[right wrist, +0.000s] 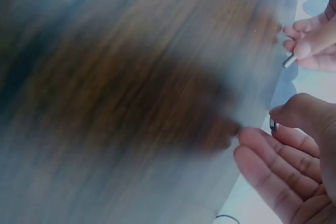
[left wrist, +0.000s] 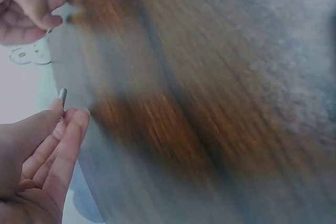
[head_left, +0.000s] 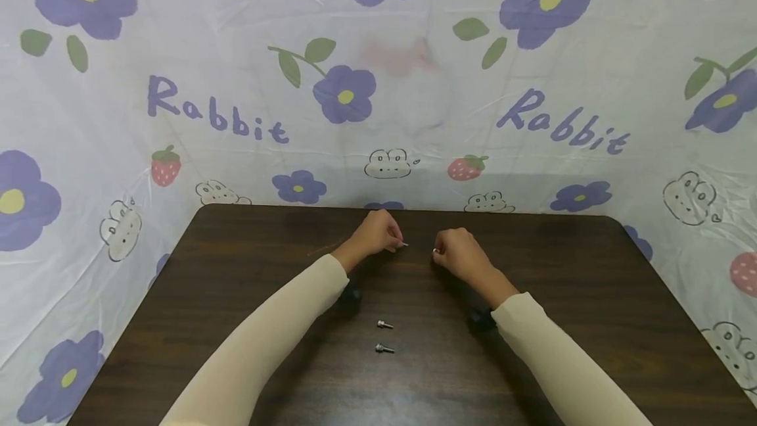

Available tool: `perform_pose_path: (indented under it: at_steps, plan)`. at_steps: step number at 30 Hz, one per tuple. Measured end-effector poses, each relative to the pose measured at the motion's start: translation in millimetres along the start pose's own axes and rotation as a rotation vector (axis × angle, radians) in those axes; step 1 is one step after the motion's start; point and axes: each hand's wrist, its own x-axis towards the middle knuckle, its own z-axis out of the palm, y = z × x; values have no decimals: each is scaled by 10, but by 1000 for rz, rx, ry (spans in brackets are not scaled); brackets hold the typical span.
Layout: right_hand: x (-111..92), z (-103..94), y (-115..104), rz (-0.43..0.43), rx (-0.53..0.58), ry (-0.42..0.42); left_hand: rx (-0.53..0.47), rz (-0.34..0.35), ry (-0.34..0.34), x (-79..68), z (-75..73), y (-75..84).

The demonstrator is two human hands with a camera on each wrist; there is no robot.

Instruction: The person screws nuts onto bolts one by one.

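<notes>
My left hand (head_left: 374,233) is above the far part of the table and pinches a small metal bolt (left wrist: 63,96) between thumb and fingertips. The bolt's plain shank sticks out toward the other hand; its head is hidden by the fingers. Across a short gap, my right hand (head_left: 464,256) pinches a small metal nut (right wrist: 273,124) between thumb and index finger, the other fingers loosely bent. Bolt and nut are apart. Nearer the body, two bolts (head_left: 385,325) (head_left: 385,348) lie on the tabletop, one in front of the other, each with a thicker end to the left.
The dark wood-grain table (head_left: 236,321) ends at a back edge just beyond the hands. A white cloth (head_left: 414,104) printed with flowers and rabbits hangs behind it and at both sides. Dark wrist devices (head_left: 350,296) sit under the sleeves.
</notes>
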Motion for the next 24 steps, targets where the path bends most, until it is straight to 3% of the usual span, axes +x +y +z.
perform_pose_path:
  at_steps: [6,15,24]
  plan:
    - [-86,-14,-1,-19,11,20,-118,32,26,-138,-99,-40]
    - [-166,12,54,-75,38,89,-286,148,121,-457,-268,112]
    - [-251,-122,-93,-120,186,194,-290,228,223,-913,-465,346]
